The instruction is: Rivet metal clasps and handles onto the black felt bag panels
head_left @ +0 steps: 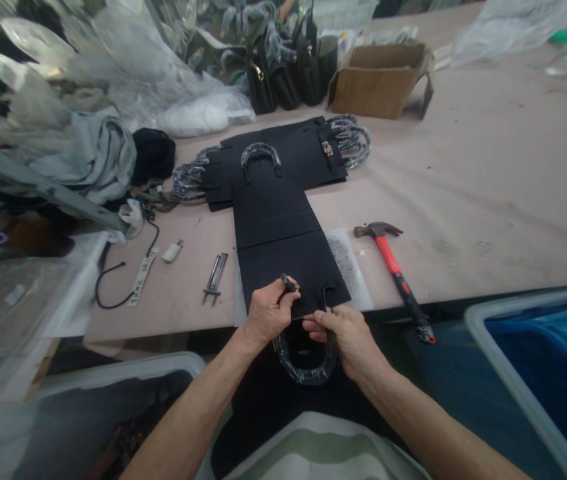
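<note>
A black bag panel [283,257] lies lengthwise on the table, its near end at the table edge. My left hand [270,308] is closed around a short dark metal punch [288,283], held tilted over the panel's near end. My right hand [346,333] pinches the end of a plastic-wrapped bag handle [308,377] at the panel's near right corner. The handle's loop hangs below the table edge. A second wrapped handle [261,152] stands at the panel's far end. My right fingers partly hide where the near handle meets the panel.
A claw hammer [393,263] lies right of the panel, its grip over the table edge. Left lie a two-pronged metal tool [214,277] and a corded tag [142,277]. Behind are stacked black panels [298,150], a cardboard box [378,80] and finished bags [260,80]. A blue-lined bin [553,353] stands right.
</note>
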Demonstrator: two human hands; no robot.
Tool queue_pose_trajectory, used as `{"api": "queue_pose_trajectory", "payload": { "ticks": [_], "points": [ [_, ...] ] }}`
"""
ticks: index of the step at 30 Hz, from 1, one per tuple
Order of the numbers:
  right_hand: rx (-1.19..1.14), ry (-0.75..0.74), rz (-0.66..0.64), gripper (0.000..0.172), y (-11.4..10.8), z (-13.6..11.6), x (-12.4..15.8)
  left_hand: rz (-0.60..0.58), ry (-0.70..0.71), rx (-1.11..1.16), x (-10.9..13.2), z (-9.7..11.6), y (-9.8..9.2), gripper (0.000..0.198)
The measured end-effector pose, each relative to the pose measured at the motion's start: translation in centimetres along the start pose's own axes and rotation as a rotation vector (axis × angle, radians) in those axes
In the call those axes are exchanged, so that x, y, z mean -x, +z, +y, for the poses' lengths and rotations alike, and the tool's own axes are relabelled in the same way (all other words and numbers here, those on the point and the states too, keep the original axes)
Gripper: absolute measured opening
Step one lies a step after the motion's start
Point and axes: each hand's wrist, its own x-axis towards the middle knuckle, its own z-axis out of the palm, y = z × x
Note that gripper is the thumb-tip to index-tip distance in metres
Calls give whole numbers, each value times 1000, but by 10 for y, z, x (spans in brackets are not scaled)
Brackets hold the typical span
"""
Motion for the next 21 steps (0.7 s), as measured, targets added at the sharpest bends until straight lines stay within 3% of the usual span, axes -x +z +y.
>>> {"api": "queue_pose_trajectory", "payload": {
  "ticks": [3,5,7,10,12,14,16,19,21],
  "points": [
    [395,-65,-110,23,-22,-8,4,-41,67,-50,2,-2,1,12],
    [739,-175,-111,27,-41,-20,4,-54,99,-67,3,-3,3,12],
    [1062,-327,64,30,-62,-33,-2,-57,115,-74,4,-5,5,12],
    [1402,-575,476,35,-90,-50,-18,-51,122,-83,5,-6,7,13],
    [1554,-633,593,39,-106,-57,-33,-46,118,-93,5,-6,9,12],
    [1564,-573,602,34,-117,-64,-48,-44,106,-97,4,-5,9,12],
    [1302,-433,532,20,-123,-74,-60,-39,101,-87,3,-4,9,11],
    [819,-250,285,13,-120,-96,-65,-30,110,-66,3,-4,10,11],
    [698,-204,131,17,-110,-109,-55,-27,112,-69,3,-5,11,11]
  ]
}}
